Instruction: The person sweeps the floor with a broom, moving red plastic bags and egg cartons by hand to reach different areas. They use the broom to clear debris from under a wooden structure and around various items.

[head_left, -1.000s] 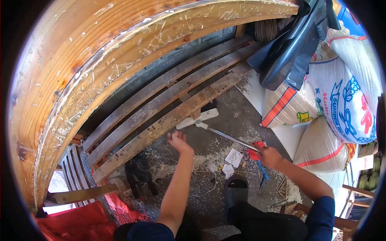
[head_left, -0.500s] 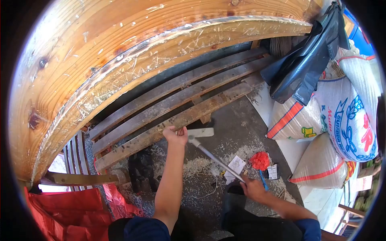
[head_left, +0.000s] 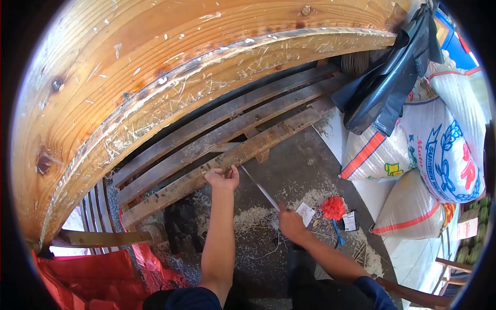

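My left hand rests on the front edge of the nearest weathered wooden slat of a low pallet under a big wooden table top. In my right hand is the thin metal handle of a long tool. The handle runs up and left from that hand and passes under the slat beside my left hand. The tool's flat pale head is hidden beneath the slats.
Sawdust, paper scraps and a red tuft lie on the concrete floor. Printed woven sacks are stacked at right with a black plastic sheet over them. Red plastic lies at lower left.
My right hand has pushed the tool forward and left, and its pale head has slid under the slats out of sight. My left hand moved up onto the slat's edge.
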A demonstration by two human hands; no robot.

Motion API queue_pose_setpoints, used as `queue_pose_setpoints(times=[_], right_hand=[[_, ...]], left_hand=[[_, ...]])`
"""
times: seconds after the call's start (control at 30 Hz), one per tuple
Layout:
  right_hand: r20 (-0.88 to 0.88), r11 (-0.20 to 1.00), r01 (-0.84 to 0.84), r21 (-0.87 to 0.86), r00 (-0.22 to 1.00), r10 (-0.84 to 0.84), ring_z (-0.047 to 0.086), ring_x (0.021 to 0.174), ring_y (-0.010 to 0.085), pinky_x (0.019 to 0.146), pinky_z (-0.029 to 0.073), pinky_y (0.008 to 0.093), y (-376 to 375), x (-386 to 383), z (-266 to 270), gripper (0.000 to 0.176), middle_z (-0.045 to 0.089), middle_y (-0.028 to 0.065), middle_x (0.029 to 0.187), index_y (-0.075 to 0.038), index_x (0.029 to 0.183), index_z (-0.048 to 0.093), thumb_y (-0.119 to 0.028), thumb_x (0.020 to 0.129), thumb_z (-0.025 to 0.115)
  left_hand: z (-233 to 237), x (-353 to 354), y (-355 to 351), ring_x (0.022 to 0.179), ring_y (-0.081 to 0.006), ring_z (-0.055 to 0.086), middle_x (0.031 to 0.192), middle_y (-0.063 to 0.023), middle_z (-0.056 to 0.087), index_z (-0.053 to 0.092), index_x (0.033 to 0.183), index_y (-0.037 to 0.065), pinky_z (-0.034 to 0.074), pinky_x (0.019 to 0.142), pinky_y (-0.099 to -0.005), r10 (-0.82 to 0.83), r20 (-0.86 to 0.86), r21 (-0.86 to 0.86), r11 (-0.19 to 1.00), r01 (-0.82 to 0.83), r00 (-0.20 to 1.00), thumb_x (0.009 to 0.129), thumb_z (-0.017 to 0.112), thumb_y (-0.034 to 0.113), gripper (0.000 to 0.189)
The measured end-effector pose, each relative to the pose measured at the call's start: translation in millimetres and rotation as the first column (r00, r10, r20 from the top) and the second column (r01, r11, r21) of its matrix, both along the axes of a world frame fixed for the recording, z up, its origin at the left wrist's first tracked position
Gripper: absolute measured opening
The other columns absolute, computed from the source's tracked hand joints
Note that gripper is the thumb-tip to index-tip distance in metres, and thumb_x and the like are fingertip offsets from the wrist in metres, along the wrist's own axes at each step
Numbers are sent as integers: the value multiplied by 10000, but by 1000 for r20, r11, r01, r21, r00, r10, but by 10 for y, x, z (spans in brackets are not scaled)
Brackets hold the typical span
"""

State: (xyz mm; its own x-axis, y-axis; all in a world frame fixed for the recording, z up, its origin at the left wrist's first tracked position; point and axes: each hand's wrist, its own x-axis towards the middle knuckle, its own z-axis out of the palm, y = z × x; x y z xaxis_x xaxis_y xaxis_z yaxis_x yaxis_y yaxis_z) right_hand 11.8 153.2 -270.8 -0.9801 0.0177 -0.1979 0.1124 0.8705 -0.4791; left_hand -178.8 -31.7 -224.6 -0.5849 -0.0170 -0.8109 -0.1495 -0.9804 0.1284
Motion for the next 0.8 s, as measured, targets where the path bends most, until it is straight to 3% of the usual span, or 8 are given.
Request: queue_pose_setpoints(times=[0.07, 0.23, 0.33, 0.47, 0.53, 0.6, 0.67, 0.8], right_hand=[[65, 997, 1, -72, 998, 3, 644, 719, 466, 643, 518, 549, -27, 140, 75, 372, 641, 281, 773, 34, 1250, 443, -191, 956, 480], [-8, 975, -105, -197, 994, 106, 628, 673, 485, 619, 507, 569, 30, 709, 348, 352, 624, 276, 690, -4, 1238, 467, -199, 945, 490], [120, 987, -66, -148, 989, 84, 628, 673, 484, 619, 507, 566, 62, 577, 655, 340, 623, 274, 687, -21, 1236, 471, -185, 939, 498], [89, 1000, 7, -28, 996, -4, 631, 682, 477, 614, 503, 555, -70, -127, 186, 424, 627, 277, 705, -13, 1312, 437, -184, 932, 517], [77, 991, 5, -131, 997, 5, 633, 685, 476, 613, 503, 554, -101, -62, 114, 418, 628, 279, 709, 6, 1295, 444, -181, 929, 520], [55, 975, -11, -220, 998, 24, 634, 688, 474, 611, 503, 553, -53, 107, 134, 413, 628, 282, 713, 25, 1278, 452, -178, 926, 524], [86, 948, -142, -285, 981, 173, 632, 676, 474, 597, 500, 553, 62, 434, 405, 334, 623, 290, 702, 37, 1180, 496, -162, 914, 536], [121, 974, -133, -181, 980, 156, 631, 685, 476, 618, 504, 554, 52, 188, 751, 322, 628, 288, 719, 31, 1171, 505, -157, 912, 538]], left_hand=[[62, -6, 7, 866, -253, 469, 1064, -147, 492, 453, 1109, 26, 509, 773, -367, -29, 106, -30, 999, 32, 994, 798, 401, 162, 343], [4, -39, -21, 904, -255, 454, 1084, -155, 458, 445, 1125, 27, 524, 786, -374, -17, 84, 12, 1000, 16, 996, 769, 419, 147, 377], [-72, -26, -41, 932, -258, 437, 1098, -167, 408, 426, 1144, 27, 530, 798, -386, -8, 80, 16, 1000, 7, 997, 767, 431, 140, 394], [-98, -25, -26, 955, -264, 423, 1102, -172, 360, 383, 1179, 17, 530, 823, -404, -6, 69, 5, 1000, 6, 998, 801, 431, 134, 398], [-6, -3, -22, 961, -267, 422, 1103, -169, 355, 367, 1191, 12, 529, 834, -412, -13, 64, 1, 1000, 13, 998, 819, 425, 133, 395], [59, -2, -6, 952, -258, 446, 1064, -147, 412, 445, 1097, 22, 528, 847, -393, 15, 124, -10, 1000, -14, 992, 725, 458, 118, 384], [-22, -16, -52, 963, -259, 427, 1064, -144, 383, 416, 1118, 24, 525, 869, -405, -14, 22, 21, 1000, 14, 1000, 731, 458, 113, 399], [-22, -6, 2, 986, -272, 436, 1108, -160, 381, 396, 1141, 25, 532, 879, -414, -20, 90, -17, 1000, 22, 996, 771, 440, 121, 384]])
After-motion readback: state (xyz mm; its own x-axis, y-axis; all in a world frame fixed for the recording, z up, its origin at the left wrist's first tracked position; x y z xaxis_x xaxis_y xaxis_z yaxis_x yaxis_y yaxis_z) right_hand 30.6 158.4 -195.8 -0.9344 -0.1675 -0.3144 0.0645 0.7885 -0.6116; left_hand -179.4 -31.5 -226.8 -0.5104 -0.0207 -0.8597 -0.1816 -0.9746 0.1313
